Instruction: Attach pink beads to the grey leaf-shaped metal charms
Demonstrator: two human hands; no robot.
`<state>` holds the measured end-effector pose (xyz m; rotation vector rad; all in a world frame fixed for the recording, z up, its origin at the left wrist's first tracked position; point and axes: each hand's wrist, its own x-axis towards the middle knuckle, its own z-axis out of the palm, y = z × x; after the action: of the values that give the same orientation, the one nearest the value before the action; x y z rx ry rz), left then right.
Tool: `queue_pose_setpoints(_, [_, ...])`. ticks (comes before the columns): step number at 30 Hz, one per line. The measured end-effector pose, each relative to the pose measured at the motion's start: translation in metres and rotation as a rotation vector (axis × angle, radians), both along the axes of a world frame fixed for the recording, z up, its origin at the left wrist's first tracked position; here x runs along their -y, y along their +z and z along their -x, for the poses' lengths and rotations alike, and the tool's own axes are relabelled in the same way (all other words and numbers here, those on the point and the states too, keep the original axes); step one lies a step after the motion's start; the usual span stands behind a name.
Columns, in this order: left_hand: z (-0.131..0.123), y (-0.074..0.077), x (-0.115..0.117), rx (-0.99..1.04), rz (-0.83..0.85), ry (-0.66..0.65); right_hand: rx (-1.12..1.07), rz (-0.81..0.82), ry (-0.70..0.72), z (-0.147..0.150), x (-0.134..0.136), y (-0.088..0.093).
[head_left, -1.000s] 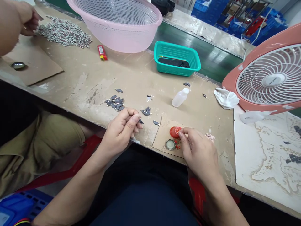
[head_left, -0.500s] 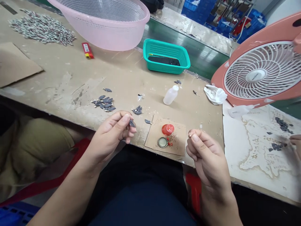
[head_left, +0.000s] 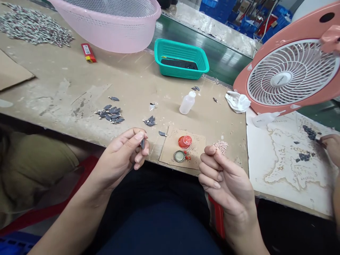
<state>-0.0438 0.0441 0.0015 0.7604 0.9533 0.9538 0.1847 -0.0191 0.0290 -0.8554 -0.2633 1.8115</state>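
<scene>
My left hand [head_left: 120, 157] pinches a dark grey leaf-shaped piece [head_left: 142, 143] between thumb and fingers, above the table's front edge. Thumb and forefinger meet on my right hand [head_left: 228, 180], the other fingers curled in; whatever lies in that pinch is too small or hidden to name. Just behind it is a heap of tiny pinkish beads [head_left: 221, 146], partly covered by the fingertips. Between the hands, a cardboard square [head_left: 167, 150] carries a small red cup-like piece [head_left: 185, 141], an upturned bottle cap [head_left: 180, 156] and several red bits. One more grey piece [head_left: 162, 133] lies left of the cardboard.
Grey pieces lie in a larger pile [head_left: 111, 114] and a smaller one [head_left: 150, 121]. Behind stand a squeeze bottle [head_left: 187, 103], a green basket [head_left: 182, 72], a pink basket [head_left: 119, 33] and a red box [head_left: 88, 53]. At right are a fan [head_left: 284, 76] and another person's hand [head_left: 332, 147].
The view has shifted slightly, and the bead heap now shows behind my right hand, whose pinched fingertips have turned. The grey piece in my left hand has tilted to point more downward.
</scene>
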Motion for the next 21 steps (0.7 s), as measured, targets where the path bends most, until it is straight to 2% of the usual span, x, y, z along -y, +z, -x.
queue_pose_setpoints(4, [-0.004,-0.002,0.003,0.044,-0.03,0.026,0.044,-0.001,0.019,0.002,0.0,0.002])
queue_pose_setpoints(8, [-0.004,-0.003,0.005,0.061,-0.036,0.05,0.212,-0.06,-0.026,0.006,0.002,0.004])
queue_pose_setpoints(10, [-0.004,-0.003,0.005,0.076,-0.045,0.033,0.399,-0.125,-0.116,0.008,0.005,0.004])
queue_pose_setpoints(14, [-0.003,-0.003,0.007,0.12,-0.091,-0.023,0.93,-0.254,-0.287,0.009,0.013,0.001])
queue_pose_setpoints(17, [-0.001,-0.007,0.009,0.136,-0.116,-0.042,1.244,-0.308,-0.287,0.009,0.016,0.0])
queue_pose_setpoints(21, [0.003,-0.015,0.009,0.127,-0.193,-0.125,1.598,-0.448,-0.185,0.006,0.009,-0.002])
